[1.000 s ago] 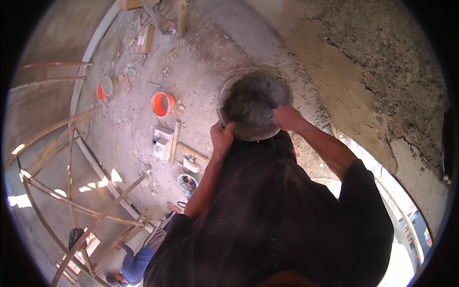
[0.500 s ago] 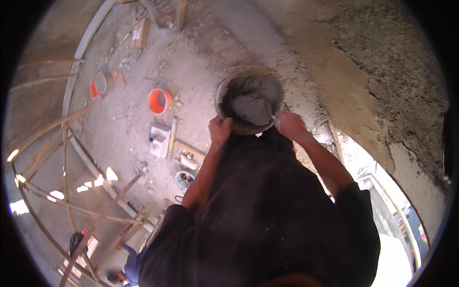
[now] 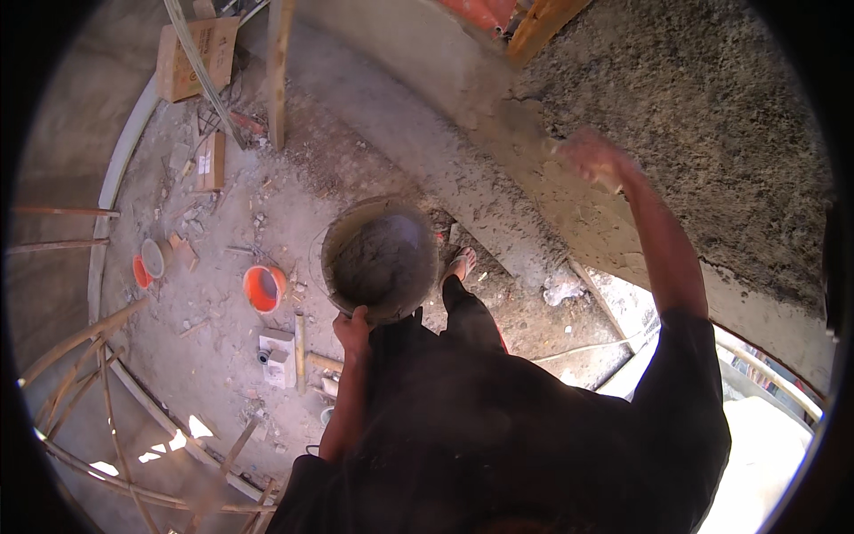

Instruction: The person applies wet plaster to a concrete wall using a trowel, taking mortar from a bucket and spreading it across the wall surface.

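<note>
My left hand (image 3: pixel 352 329) grips the near rim of a round, dark bucket (image 3: pixel 425 285), its thumb over the edge. Wet grey mortar (image 3: pixel 374 258) lies inside. Up at the right, my right hand (image 3: pixel 594 160) is at the wall (image 3: pixel 685 169), smeared by motion. It is closed round a trowel; a pale bit of what looks like its handle shows by the palm, while the blade cannot be made out. Around my hand the wall changes from a smooth, tan plastered band to rough, dark grey.
On the dusty floor at left stand an orange bucket (image 3: pixel 264 288) and a pale block (image 3: pixel 278 358). Farther off are cardboard boxes (image 3: pixel 197 58) and an upright wooden post (image 3: pixel 279 80). Wooden poles (image 3: pixel 111 400) cross at the lower left. My foot (image 3: pixel 463 262) shows beside the bucket.
My right hand has left the bucket with the trowel and risen to the wall at right. The bucket, still in my left hand, appears lower and farther left as the view has shifted.
</note>
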### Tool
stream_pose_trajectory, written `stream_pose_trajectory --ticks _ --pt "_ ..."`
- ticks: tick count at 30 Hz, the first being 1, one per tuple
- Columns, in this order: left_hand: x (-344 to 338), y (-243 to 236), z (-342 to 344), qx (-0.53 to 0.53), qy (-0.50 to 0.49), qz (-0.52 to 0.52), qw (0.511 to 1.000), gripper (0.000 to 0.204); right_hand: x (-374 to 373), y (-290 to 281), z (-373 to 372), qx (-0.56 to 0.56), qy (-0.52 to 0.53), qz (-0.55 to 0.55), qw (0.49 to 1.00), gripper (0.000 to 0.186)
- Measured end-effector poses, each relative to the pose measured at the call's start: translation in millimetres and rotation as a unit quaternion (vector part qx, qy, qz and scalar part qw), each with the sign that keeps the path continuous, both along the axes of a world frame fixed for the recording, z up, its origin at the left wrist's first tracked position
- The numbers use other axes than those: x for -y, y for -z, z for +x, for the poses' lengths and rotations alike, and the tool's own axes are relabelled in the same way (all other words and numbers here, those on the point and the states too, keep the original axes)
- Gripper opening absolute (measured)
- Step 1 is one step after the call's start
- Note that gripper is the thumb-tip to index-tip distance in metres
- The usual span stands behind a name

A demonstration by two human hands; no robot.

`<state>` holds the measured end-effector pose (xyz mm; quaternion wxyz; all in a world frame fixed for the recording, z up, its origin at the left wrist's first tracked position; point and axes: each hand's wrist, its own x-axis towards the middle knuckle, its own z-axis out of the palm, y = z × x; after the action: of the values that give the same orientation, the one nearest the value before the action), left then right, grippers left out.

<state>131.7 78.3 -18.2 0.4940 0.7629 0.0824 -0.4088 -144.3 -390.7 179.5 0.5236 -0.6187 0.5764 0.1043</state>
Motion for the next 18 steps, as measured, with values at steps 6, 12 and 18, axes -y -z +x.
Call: stream_pose_trajectory --ticks 6,12,18 --pt "-32 10 12 -0.026 -0.038 0.002 0.999 0.021 -9 -64 0 -0.131 -0.134 -0.25 0.95 0.045" --pt "-13 -11 4 -0.064 -0.117 -0.009 0.991 0.019 -59 134 -78 -0.007 -0.209 -0.416 0.885 0.043" --pt "-25 -16 -3 -0.044 -0.097 0.044 0.993 0.019 -6 244 -20 -0.225 -0.109 -0.329 0.911 0.052"
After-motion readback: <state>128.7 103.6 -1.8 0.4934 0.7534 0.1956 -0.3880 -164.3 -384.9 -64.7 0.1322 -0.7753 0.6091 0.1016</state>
